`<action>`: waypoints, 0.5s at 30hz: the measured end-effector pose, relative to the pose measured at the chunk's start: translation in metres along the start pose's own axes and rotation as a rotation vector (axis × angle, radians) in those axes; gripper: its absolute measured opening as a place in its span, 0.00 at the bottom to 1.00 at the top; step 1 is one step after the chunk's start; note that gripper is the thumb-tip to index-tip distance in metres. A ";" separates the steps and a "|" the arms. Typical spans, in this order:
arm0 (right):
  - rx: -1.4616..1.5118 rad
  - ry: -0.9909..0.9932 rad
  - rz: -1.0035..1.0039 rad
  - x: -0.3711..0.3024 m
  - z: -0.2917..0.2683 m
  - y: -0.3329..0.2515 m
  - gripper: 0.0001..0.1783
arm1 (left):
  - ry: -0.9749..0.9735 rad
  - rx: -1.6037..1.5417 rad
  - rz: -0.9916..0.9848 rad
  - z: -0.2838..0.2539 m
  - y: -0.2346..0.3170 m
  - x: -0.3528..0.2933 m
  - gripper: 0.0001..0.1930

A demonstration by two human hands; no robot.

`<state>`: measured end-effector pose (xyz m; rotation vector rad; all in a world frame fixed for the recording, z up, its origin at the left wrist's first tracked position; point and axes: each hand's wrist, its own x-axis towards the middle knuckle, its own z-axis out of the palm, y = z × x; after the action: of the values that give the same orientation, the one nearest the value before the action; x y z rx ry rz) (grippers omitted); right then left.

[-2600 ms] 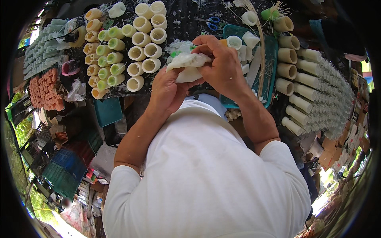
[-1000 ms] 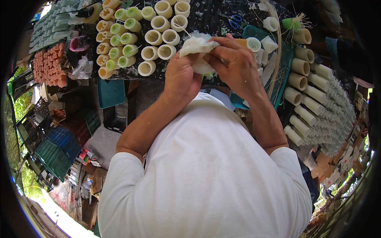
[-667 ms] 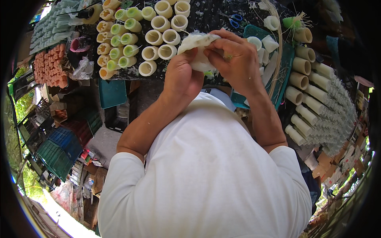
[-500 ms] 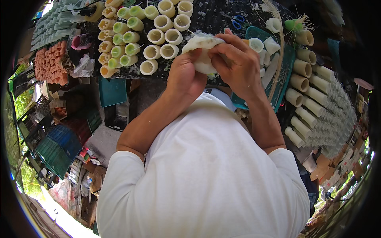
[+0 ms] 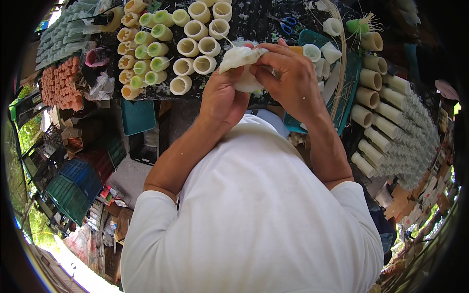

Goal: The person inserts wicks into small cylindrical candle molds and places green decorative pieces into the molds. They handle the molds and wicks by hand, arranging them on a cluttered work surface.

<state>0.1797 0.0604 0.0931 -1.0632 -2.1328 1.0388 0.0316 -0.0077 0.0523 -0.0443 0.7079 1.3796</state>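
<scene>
Over the table's near edge, both hands hold a whitish wax candle (image 5: 240, 57) with a wide, uneven, ragged top. A thin pale wick appears to rise from its upper left side. My left hand (image 5: 223, 100) is wrapped around the candle from the left, thumb against its side. From the right, the bent fingers of my right hand (image 5: 292, 80) press on its rim and side; these fingers hide part of the candle. Left of the hands stand rows of hollow cream cylinders (image 5: 187, 47) and green ones (image 5: 158, 49), some with wicks.
At the right, a teal tray (image 5: 351, 93) holds white wax pieces and long wick strands. Beyond it are tan tubes (image 5: 370, 79) and stacked pale candles (image 5: 386, 128). Blue scissors (image 5: 288, 24) lie at the back. Pink wax pieces (image 5: 62, 84) are piled far left.
Both hands and the candle have shifted slightly left. The candle's ragged top is tilted more, and the right fingers have moved along its rim. Neither hand has let go.
</scene>
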 end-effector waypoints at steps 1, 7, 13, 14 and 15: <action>0.011 -0.007 0.011 0.001 0.000 0.001 0.08 | -0.016 0.015 0.003 -0.001 0.001 0.000 0.17; 0.051 -0.041 0.046 -0.001 0.000 0.004 0.08 | -0.068 0.071 0.016 -0.003 0.003 -0.003 0.17; -0.177 0.016 -0.037 -0.009 0.008 0.001 0.09 | -0.071 0.117 0.018 -0.016 -0.005 -0.002 0.18; -0.235 0.042 -0.068 -0.009 0.014 -0.001 0.09 | -0.082 0.096 0.005 -0.020 -0.003 -0.005 0.18; -0.294 0.066 -0.090 -0.011 0.021 0.000 0.10 | -0.044 0.167 -0.035 -0.025 -0.004 -0.005 0.20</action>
<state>0.1706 0.0430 0.0803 -1.1048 -2.3032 0.6527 0.0248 -0.0239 0.0338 0.1049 0.7800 1.2804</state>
